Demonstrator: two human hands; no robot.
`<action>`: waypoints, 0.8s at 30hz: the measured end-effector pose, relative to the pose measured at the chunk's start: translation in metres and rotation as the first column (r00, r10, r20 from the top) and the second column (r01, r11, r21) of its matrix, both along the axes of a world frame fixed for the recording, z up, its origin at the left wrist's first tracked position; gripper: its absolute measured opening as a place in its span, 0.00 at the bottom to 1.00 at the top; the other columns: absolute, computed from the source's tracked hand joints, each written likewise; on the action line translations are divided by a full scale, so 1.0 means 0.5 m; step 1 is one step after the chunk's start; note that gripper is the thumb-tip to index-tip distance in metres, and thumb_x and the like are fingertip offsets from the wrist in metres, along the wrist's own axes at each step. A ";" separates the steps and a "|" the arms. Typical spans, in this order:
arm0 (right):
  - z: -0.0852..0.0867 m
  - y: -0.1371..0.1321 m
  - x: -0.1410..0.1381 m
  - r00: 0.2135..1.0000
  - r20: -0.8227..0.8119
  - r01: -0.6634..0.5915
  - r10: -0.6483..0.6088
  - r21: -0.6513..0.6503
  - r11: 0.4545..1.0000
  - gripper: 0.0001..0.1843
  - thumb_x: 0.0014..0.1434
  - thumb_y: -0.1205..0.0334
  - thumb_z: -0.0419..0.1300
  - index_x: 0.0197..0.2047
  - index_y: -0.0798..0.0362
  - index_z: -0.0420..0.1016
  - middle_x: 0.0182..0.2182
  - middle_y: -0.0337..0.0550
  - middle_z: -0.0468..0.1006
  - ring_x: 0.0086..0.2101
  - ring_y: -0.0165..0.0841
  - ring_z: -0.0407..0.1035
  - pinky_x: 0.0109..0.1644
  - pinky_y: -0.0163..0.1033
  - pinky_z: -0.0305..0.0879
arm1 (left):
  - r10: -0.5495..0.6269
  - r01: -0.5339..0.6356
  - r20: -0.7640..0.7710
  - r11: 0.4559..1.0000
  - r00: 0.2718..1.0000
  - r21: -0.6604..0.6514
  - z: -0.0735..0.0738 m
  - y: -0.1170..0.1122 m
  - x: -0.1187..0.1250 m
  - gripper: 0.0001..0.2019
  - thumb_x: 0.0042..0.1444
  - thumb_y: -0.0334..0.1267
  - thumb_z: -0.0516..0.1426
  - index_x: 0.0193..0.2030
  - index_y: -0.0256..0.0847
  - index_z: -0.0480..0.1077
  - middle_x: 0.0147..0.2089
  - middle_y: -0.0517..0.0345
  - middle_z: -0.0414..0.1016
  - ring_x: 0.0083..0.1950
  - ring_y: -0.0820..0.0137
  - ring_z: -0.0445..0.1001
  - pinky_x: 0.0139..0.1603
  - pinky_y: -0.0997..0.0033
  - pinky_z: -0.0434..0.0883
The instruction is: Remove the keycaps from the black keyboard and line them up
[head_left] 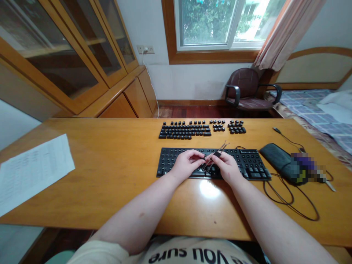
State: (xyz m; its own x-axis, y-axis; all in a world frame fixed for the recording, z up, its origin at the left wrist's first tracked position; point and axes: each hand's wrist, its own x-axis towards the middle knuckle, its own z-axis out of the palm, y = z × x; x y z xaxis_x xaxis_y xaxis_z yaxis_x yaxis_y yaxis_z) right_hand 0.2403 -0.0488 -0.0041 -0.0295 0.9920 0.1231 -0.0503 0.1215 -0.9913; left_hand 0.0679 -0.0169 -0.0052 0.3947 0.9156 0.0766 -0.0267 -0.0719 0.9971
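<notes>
A black keyboard (173, 161) lies flat before me, most of its keycaps off and a few larger keys still on at its lower right. Over its middle, my right hand (229, 168) grips a wire keycap puller (217, 154) by its dark middle part, the thin wire loops sticking out at both ends. Close beside it, my left hand (189, 163) is closed in a pinch. A small dark keycap (204, 158) seems to be between its fingertips, partly hidden. Behind the keyboard, the removed keycaps (185, 129) are laid out in rows like a keyboard.
At right on the wooden desk (110, 176) are a dark pouch (277, 159), a blurred-out item (305, 167), a looped cable (294, 209) and a USB plug (277, 130). A paper sheet (35, 170) lies at left. A chair (244, 90) stands beyond the desk.
</notes>
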 end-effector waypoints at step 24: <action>-0.001 0.007 0.009 0.982 -0.042 0.182 -0.182 -0.005 0.983 0.16 0.54 0.50 0.60 0.29 0.55 0.78 0.23 0.43 0.76 0.24 0.31 0.68 0.30 0.37 0.66 | 0.355 0.197 -0.834 0.862 0.423 0.467 0.038 0.176 0.065 0.09 0.46 0.36 0.61 0.36 0.47 0.76 0.45 0.54 0.74 0.49 0.59 0.68 0.49 0.62 0.65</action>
